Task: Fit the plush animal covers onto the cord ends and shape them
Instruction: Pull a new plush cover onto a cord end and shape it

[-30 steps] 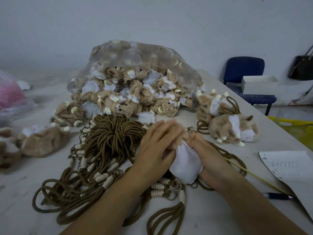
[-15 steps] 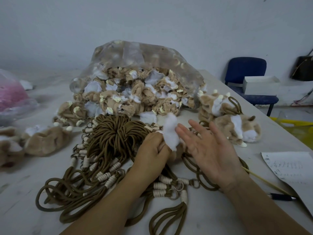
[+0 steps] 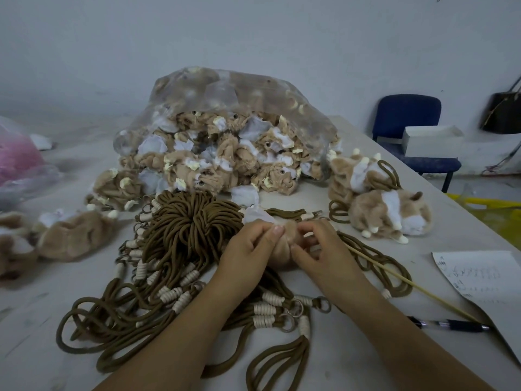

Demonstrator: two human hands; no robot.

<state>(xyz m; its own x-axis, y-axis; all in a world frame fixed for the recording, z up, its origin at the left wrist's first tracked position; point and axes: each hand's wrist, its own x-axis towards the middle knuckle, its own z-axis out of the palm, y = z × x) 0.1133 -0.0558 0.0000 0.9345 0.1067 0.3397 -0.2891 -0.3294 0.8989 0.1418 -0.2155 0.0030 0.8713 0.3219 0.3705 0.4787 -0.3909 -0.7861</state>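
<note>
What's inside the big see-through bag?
The plastic bag holds a heap of crumpled tan-and-white plush covers, spilling out of its open front. Anything deeper in or underneath them is hidden.

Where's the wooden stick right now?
Head view, right side: the wooden stick lies slanted from beside the right hand toward the pen, alongside the paper.

Grey table (image 3: 324, 359), brown cords (image 3: 180, 224), plush bag (image 3: 225, 131), pen (image 3: 451, 324), paper (image 3: 485, 277)

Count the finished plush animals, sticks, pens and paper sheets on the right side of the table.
Finished plush animals: 2
Stick: 1
Pen: 1
Paper sheet: 1
Total: 5
</note>
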